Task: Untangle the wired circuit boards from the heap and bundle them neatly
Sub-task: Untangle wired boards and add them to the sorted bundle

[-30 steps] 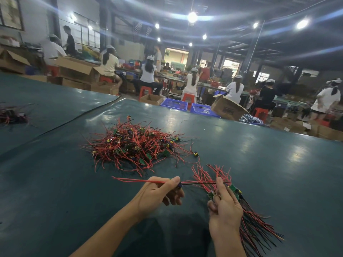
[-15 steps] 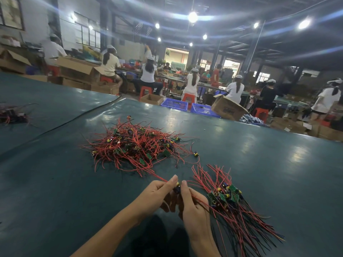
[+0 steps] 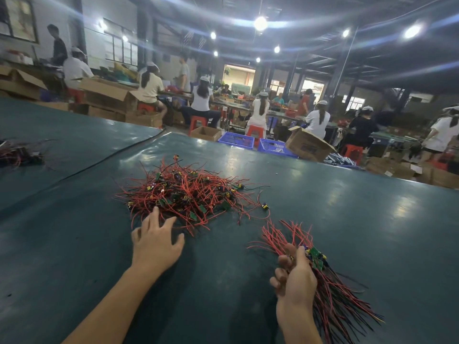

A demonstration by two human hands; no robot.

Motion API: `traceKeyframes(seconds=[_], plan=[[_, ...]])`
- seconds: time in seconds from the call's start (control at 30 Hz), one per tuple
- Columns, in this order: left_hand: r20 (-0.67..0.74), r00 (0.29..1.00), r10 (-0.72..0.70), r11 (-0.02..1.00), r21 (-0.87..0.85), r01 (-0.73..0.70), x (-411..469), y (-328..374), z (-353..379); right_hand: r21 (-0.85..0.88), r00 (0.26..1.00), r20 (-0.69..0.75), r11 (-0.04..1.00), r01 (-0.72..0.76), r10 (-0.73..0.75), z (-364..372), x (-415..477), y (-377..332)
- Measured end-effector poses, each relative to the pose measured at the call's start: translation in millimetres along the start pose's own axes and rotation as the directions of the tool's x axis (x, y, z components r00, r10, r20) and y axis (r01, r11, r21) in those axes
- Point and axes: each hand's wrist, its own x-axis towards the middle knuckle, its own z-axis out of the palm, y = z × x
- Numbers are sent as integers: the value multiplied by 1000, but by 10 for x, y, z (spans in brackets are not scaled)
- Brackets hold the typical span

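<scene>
Big factory hall up back, with rows of people in white caps sitting on red plastic stools [image 3: 197, 121] at long benches, open brown cardboard boxes [image 3: 308, 147] and a couple of blue plastic crates [image 3: 236, 141] on the floor behind the table edge. Everything up close sits on a shiny dark teal table cover [image 3: 347, 219].

Way over on the left edge there's a small dark clump of red and black wires [image 3: 17, 155], well apart from the rest. Moving in, the main heap of tangled red wires with little green circuit boards [image 3: 188, 194] lies in the middle of the table, a real bird's nest, yellow and blue parts poking out all over. One stray lead with a small yellow-and-blue part [image 3: 265, 206] lies just off its right side.

Left hand [image 3: 155, 240] is at the near edge of that heap, fingers spread wide, holding nothing. Fingertips are right at the outermost wires, but I can't tell if they actually touch.

Over on the right, the right hand [image 3: 295, 276] has its fingers curled round a sorted bundle of wired green boards [image 3: 342, 301], gripping right beside the boards. Short red ends fan upward past the hand, and the long red and black wires trail toward the lower right over the table.
</scene>
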Motion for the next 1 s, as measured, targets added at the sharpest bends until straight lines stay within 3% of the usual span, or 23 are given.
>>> traceKeyframes(seconds=[0.2, 0.33, 0.43, 0.63, 0.77, 0.87, 1.0], plan=[[84, 994, -76, 992, 107, 67, 91, -118, 15, 7, 1000, -32, 1000, 1, -1, 2, -11, -7], [-103, 991, -86, 990, -124, 73, 77, -62, -17, 13, 1000, -23, 1000, -1, 1, 5, -12, -8], [-252, 965, -72, 952, -307, -9, 26, -13, -85, 0, 1000, -11, 1000, -5, 5, 11, -21, 4], [-300, 953, -35, 880, -462, -113, -56, 85, -161, -54, 999, 45, 999, 0, 3, 35, -54, 30], [-396, 915, 82, 845, -458, -274, -170, 251, -224, -80, 997, 71, 997, -2, 8, 51, -68, 42], [-473, 848, 238, 799, -401, -448, -291, 430, -253, -168, 988, 146, 985, -29, 54, 70, -101, 61], [-386, 761, 522, 653, -394, -647, -444, 597, -191, -423, 940, 323, 905, 37, 113, 140, -210, 180]])
